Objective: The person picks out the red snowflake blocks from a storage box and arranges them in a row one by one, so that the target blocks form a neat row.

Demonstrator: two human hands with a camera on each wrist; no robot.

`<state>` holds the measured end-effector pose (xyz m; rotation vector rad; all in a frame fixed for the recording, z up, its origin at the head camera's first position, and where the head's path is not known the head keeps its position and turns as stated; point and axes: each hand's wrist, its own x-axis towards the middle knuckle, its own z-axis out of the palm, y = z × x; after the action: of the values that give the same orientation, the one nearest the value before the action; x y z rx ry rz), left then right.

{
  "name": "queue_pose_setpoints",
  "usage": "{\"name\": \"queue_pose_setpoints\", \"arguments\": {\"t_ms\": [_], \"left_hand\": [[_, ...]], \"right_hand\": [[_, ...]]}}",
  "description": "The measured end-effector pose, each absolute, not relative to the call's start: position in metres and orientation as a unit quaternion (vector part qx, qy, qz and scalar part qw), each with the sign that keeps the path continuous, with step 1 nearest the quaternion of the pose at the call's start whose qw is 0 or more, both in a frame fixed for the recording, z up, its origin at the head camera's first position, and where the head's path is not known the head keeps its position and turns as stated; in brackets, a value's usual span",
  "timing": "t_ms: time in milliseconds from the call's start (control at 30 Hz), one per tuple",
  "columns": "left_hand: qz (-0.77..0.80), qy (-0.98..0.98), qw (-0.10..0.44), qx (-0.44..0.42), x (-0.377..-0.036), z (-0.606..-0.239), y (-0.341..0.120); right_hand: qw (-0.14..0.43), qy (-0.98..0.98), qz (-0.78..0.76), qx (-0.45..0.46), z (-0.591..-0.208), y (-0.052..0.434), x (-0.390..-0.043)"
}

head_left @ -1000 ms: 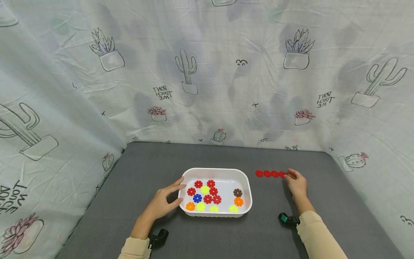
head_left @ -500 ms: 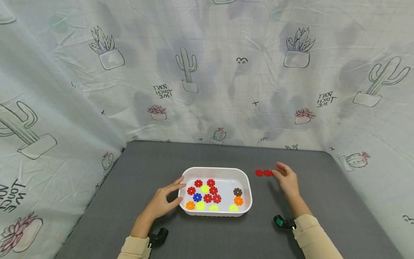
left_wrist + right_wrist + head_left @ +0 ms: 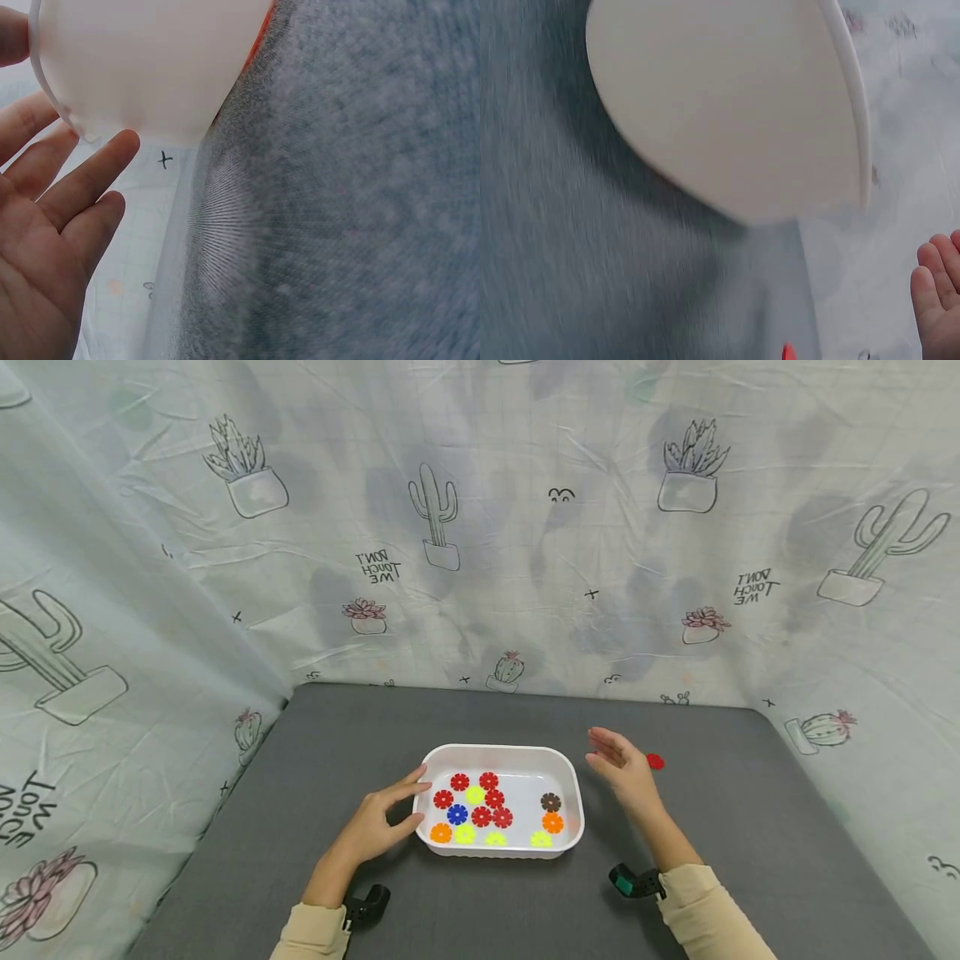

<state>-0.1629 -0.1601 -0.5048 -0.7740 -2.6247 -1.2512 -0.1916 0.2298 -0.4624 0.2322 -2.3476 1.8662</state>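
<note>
In the head view my left hand (image 3: 375,828) rests at the left end of a white plastic tray (image 3: 573,806), its thumb and fingertips on the rim. The left wrist view shows those fingers (image 3: 90,180) fairly straight beside the tray wall. Inside the tray lie notched plastic discs: several red discs (image 3: 481,816), a blue disc (image 3: 457,814), orange, yellow and brown ones. My right hand (image 3: 630,777) is over the table right of the tray, fingers extended and apart. A red disc (image 3: 656,762) shows just right of it; the hand hides the spot where other red discs lay.
A grey cloth-covered table (image 3: 495,910) carries everything. Behind and beside it hangs a pale curtain (image 3: 510,568) printed with cacti. A black wrist strap mount (image 3: 366,906) sits at the left wrist, another mount (image 3: 633,882) at the right.
My right hand has moved left along the row of red discs, from its right end toward the tray, uncovering the rightmost disc. The left hand and tray have stayed put.
</note>
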Motion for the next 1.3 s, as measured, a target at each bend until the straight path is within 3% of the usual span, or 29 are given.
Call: {"name": "queue_pose_setpoints", "arguments": {"t_ms": [233,467,767,1100,1300], "left_hand": [[-0.412,-0.872,0.063,-0.259,-0.150,-0.476,-0.155],[-0.403,-0.874,0.066,-0.264,-0.165,-0.504,-0.164],[-0.406,-0.870,0.076,-0.271,-0.167,-0.504,-0.163],[-0.418,-0.868,0.056,-0.263,-0.151,-0.470,-0.154],[-0.416,-0.867,0.057,-0.267,-0.151,-0.467,-0.154]], "right_hand": [[0.035,-0.773,0.622,0.118,-0.457,0.196,-0.185],[-0.015,-0.771,0.624,0.129,-0.437,0.165,-0.173],[-0.075,-0.777,0.609,0.140,-0.463,0.144,-0.190],[-0.187,-0.813,0.519,0.185,-0.480,0.135,-0.202],[-0.221,-0.835,0.459,0.208,-0.484,0.134,-0.205]]}}
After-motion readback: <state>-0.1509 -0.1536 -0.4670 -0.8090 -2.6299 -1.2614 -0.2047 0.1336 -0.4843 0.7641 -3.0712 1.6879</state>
